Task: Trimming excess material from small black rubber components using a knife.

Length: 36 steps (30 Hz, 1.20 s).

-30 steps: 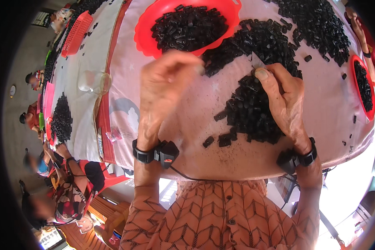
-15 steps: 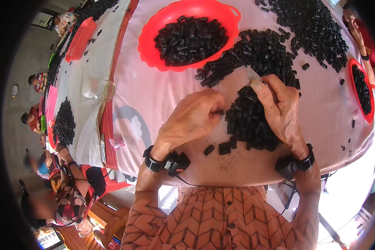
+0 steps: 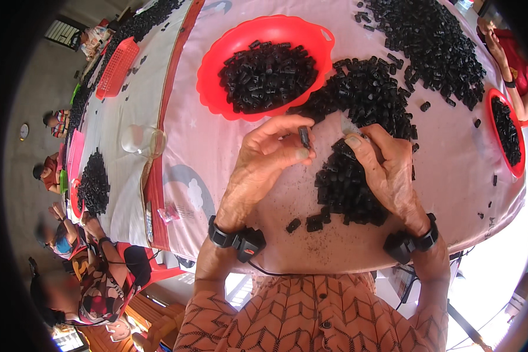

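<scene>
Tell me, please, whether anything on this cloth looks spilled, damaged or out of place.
Slightly: dark specks are scattered over the near side of the pink cloth, like spilled crumbs, and one loose black piece lies apart from the near pile. Nothing looks clearly damaged.

A plain grey wall (image 3: pixel 32 199) runs down the far left of the frame, bearing a round, pale clock (image 3: pixel 23 131); a dark barred window (image 3: pixel 63 32) sits at upper left. Lower left — a red plastic chair (image 3: pixel 158 271) beside orange-brown slatted wooden furniture (image 3: pixel 145 308). White glare (image 3: pixel 484 276) floods the lower right — details there are lost.
</scene>
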Each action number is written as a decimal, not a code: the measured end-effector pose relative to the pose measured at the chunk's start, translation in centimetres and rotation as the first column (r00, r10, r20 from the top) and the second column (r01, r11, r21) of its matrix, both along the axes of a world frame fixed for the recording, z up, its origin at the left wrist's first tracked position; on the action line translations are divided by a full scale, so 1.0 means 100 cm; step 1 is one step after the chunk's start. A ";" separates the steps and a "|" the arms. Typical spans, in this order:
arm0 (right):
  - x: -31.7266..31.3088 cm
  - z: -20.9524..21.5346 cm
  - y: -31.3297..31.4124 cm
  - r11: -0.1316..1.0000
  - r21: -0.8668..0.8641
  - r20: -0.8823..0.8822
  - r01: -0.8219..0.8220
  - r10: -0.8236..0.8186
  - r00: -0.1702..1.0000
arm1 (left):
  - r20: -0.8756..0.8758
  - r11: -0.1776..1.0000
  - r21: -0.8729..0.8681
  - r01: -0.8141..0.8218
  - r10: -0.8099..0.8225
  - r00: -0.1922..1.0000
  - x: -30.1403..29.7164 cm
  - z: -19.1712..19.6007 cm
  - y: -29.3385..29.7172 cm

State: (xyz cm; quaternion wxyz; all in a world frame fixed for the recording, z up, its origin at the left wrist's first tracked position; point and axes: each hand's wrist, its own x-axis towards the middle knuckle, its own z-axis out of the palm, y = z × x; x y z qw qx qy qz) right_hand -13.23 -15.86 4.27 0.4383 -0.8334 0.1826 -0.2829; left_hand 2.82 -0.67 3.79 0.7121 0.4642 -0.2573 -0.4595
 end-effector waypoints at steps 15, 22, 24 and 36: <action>0.001 -0.001 0.004 0.998 -0.031 -0.011 -0.052 0.052 0.999 | 0.059 0.999 0.039 -0.033 0.030 0.998 -0.003 -0.009 0.000; 0.003 -0.003 0.007 0.995 -0.075 0.010 -0.063 0.064 0.998 | -0.125 0.999 -0.013 -0.035 0.033 0.992 0.001 -0.013 0.003; 0.003 -0.004 0.007 0.995 -0.080 -0.001 -0.064 0.064 0.998 | -0.165 0.999 -0.021 -0.026 0.022 0.986 0.003 -0.014 0.002; 0.003 -0.005 0.008 0.996 -0.050 -0.033 -0.073 0.072 0.997 | -0.191 0.999 -0.038 -0.035 0.027 0.981 -0.002 -0.010 0.001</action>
